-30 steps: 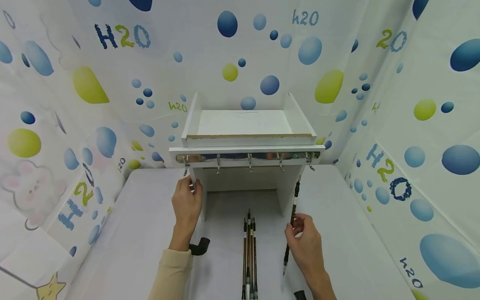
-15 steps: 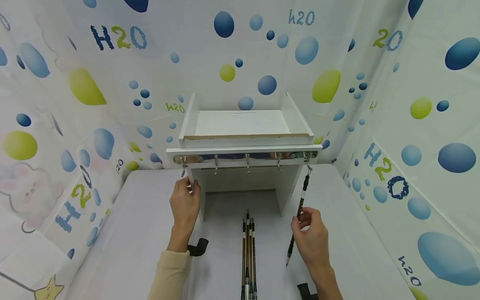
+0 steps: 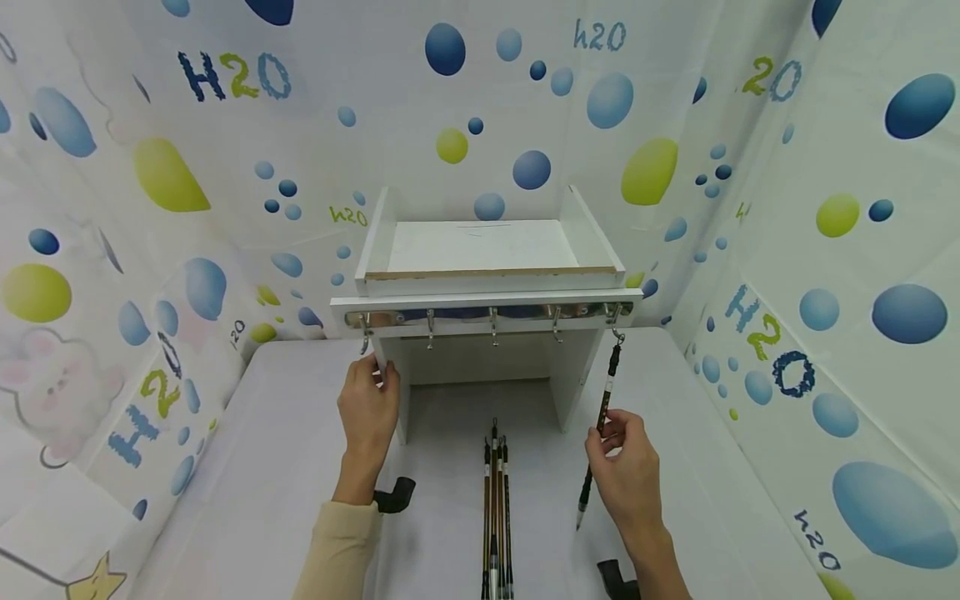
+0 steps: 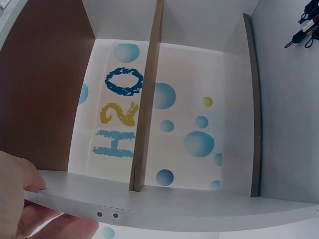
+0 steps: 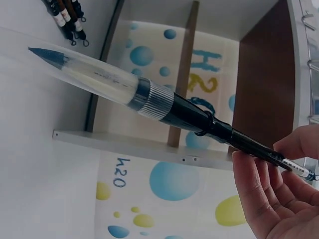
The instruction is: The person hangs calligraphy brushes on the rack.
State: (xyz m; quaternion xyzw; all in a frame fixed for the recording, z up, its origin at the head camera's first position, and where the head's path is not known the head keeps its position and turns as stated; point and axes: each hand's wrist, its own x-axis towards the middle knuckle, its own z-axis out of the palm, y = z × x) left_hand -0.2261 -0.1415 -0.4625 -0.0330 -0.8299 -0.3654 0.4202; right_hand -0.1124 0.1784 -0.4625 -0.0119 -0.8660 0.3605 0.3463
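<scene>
In the head view my right hand (image 3: 625, 462) pinches a calligraphy brush (image 3: 603, 408) by its dark handle, bristle tip down and slightly tilted. The brush's top loop is up at the rightmost hook (image 3: 614, 314) of a metal hook rail (image 3: 525, 312); I cannot tell whether it bears on the hook. The right wrist view shows the brush's dark tip under a clear cap (image 5: 99, 79). My left hand (image 3: 369, 421) grips the front edge of the left side panel of a white shelf (image 3: 487, 283), thumb inside and fingers outside, as the left wrist view (image 4: 75, 191) shows.
Several more calligraphy brushes (image 3: 497, 508) lie side by side on the white tabletop (image 3: 300, 433), before the shelf's opening. The other hooks (image 3: 493, 325) on the rail hold nothing. Behind and beside stand white walls (image 3: 405, 108) printed with bubbles.
My right hand has raised the brush and moved it right, bringing its loop up to the rightmost hook. My left hand has kept its grip on the shelf panel.
</scene>
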